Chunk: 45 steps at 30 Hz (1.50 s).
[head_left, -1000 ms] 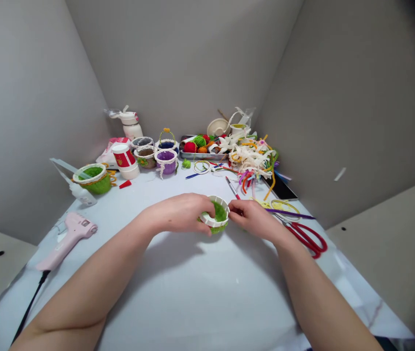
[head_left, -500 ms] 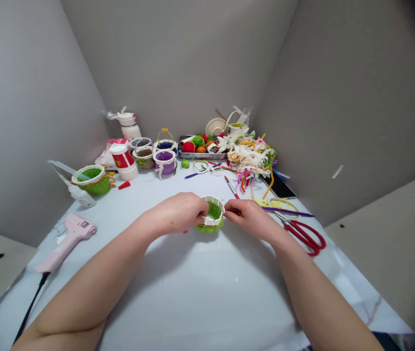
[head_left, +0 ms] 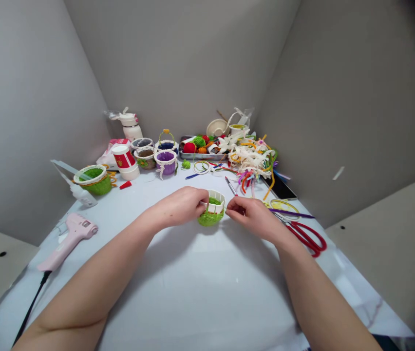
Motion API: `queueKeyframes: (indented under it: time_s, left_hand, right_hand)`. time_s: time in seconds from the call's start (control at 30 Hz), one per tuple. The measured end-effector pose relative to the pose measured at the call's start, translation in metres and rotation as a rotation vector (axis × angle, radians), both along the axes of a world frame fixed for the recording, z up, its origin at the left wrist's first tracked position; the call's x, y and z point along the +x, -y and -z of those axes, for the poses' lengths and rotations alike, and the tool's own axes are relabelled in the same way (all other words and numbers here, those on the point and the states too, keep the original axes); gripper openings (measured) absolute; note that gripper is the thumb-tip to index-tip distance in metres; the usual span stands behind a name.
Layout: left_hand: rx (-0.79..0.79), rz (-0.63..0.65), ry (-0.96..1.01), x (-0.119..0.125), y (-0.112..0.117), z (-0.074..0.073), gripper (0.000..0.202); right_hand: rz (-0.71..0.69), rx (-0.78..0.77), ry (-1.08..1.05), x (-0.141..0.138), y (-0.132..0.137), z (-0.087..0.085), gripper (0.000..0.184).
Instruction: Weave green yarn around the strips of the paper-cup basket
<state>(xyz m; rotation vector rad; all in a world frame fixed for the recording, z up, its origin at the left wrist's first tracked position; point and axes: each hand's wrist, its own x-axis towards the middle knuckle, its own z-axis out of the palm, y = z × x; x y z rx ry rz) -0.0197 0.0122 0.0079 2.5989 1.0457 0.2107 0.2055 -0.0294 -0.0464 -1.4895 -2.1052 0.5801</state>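
My left hand is closed on the rim of a small basket, its fingertips over the left edge. White upright slats form the top of this basket, and green yarn wraps its lower part. Green also shows inside. Just off the basket's right side is my right hand, thumb and fingers pinched together. What it pinches is too fine to make out, perhaps a thin strand.
Red-handled scissors and a phone lie on the right. A pink glue gun and a finished green basket are at left. Behind stand small pots, a tray of yarn balls and tangled strips.
The basket has tipped, so more of its green outer side shows and less of its inside. My right hand has drawn slightly away from it to the right.
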Motion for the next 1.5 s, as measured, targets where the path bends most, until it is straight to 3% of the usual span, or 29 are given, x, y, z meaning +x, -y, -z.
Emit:
queueKeyframes:
  time_s: [0.07, 0.13, 0.2, 0.27, 0.4, 0.57, 0.9, 1.23, 1.5]
  left_hand:
    - [-0.001, 0.021, 0.011, 0.000, 0.001, -0.001, 0.017]
    - [-0.007, 0.060, 0.024, 0.000, 0.001, -0.001, 0.018]
    - [-0.012, 0.090, 0.030, 0.000, 0.001, -0.001, 0.018]
    - [-0.016, 0.108, 0.024, 0.001, 0.001, 0.001, 0.018]
    - [-0.024, 0.134, -0.001, 0.002, 0.000, 0.005, 0.017]
    - [-0.056, 0.154, -0.025, 0.004, -0.001, 0.005, 0.015]
    - [-0.140, 0.186, 0.003, 0.004, 0.000, 0.005, 0.014]
    - [-0.191, 0.095, -0.003, 0.013, 0.005, 0.012, 0.012]
    - [-0.129, 0.179, -0.010, 0.001, -0.001, 0.000, 0.019]
  right_hand:
    - [0.015, 0.071, -0.001, 0.000, 0.001, -0.003, 0.009]
    - [0.003, 0.191, -0.035, -0.001, 0.002, -0.007, 0.023]
    - [-0.062, 0.283, -0.071, -0.004, 0.003, -0.010, 0.035]
    - [-0.144, 0.315, -0.063, -0.007, 0.004, -0.012, 0.034]
    - [-0.223, 0.295, 0.034, -0.009, 0.004, -0.012, 0.017]
    - [-0.244, 0.269, 0.120, -0.008, 0.004, -0.010, 0.010]
    - [-0.249, 0.248, 0.114, -0.011, 0.004, -0.010, 0.010]
    - [-0.269, 0.249, 0.064, -0.020, 0.006, -0.009, 0.016]
    - [-0.265, 0.262, 0.053, -0.018, 0.005, -0.007, 0.013]
